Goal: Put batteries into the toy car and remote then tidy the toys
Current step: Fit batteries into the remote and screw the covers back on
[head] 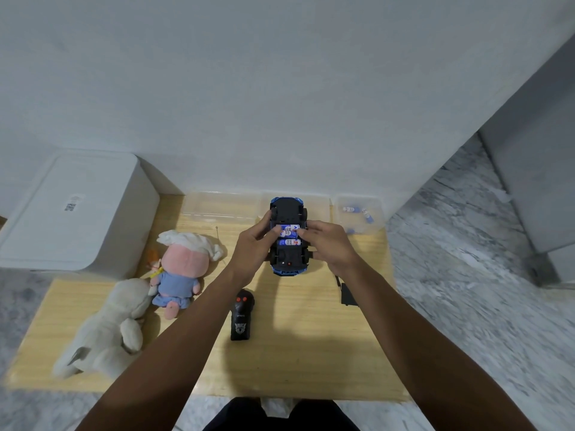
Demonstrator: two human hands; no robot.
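Both hands hold the upturned toy car (288,236) above the far side of the pale wooden counter (311,353): left hand (253,247) grips its side, right hand (326,244) fingers curl onto blue-white batteries (288,235), their print unreadable. The black remote (241,315) lies nearer. The white bin (74,213) carries a barcode sticker; the floor (466,275) is grey marble.

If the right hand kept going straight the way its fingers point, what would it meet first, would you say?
The right hand points leftward across the upturned toy car, fingertips already at a battery. Past that, probably the left hand, though depth is uncertain.
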